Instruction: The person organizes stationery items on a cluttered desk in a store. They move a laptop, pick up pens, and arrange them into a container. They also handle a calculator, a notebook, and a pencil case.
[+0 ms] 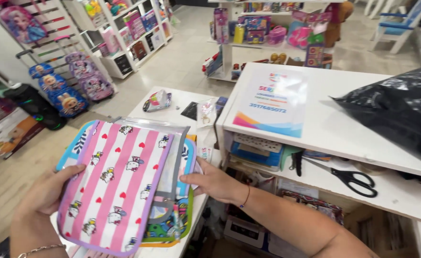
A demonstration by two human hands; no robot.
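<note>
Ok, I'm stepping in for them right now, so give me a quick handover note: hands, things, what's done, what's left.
Left hand: grips the left edge of the striped pouch.
Right hand: holds the stack's right edge.
Things: striped pouch on top of a stack of other pouches, over the white table. Scissors lie on the counter shelf.
Done: stack is gathered in both hands.
Left: nothing set down yet.

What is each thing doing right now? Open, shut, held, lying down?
Striped pouch: held flat, on top of the stack.
Stack of pouches: fanned out underneath.
Left hand: gripping the pouch's left edge.
Right hand: pinching the stack's right edge.
Scissors: shut, lying on the shelf.
Black bag: lying crumpled on the counter.
</note>
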